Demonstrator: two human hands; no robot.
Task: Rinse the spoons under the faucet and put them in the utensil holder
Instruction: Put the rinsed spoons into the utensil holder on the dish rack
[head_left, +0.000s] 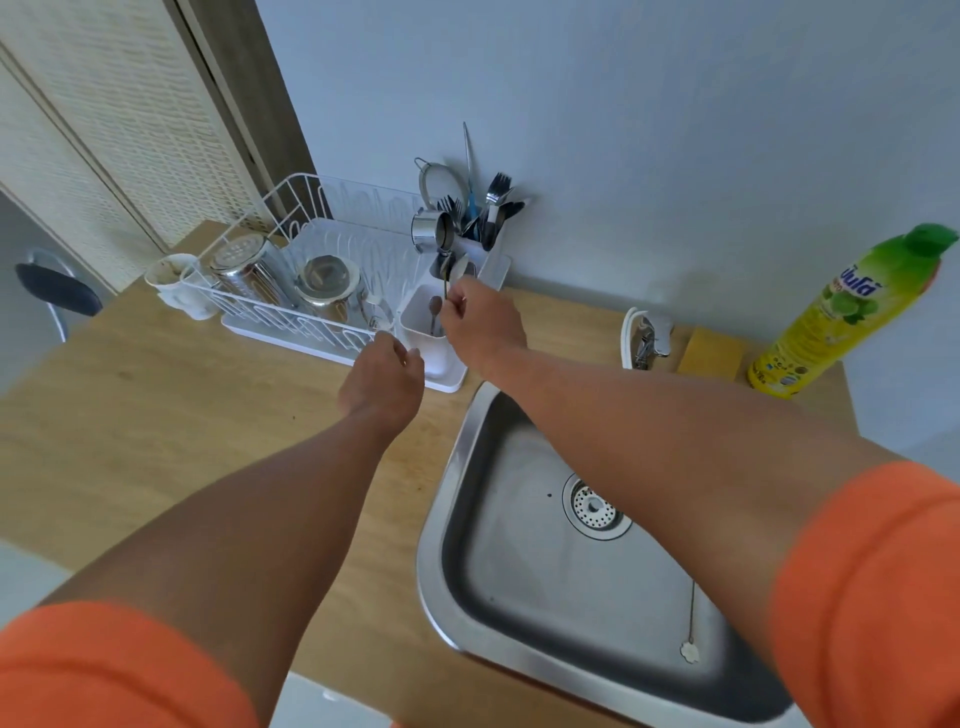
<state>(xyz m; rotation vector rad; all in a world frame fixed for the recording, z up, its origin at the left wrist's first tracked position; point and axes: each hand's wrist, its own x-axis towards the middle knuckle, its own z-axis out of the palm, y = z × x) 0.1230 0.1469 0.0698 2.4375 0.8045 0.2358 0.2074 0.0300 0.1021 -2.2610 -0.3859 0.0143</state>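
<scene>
On the wooden counter (156, 395) beside the steel sink (524, 587), a white utensil holder (423, 332) already contains one spoon (434, 307). The right hand (485, 325) pinches two spoons (453, 273) just above it. The left hand (382, 382) hangs loosely curled, holding nothing, near the holder.

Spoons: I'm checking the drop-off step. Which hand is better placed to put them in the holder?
Right. The right hand already pinches the spoons just above the white holder. The left hand holds nothing, beside the holder.
</scene>
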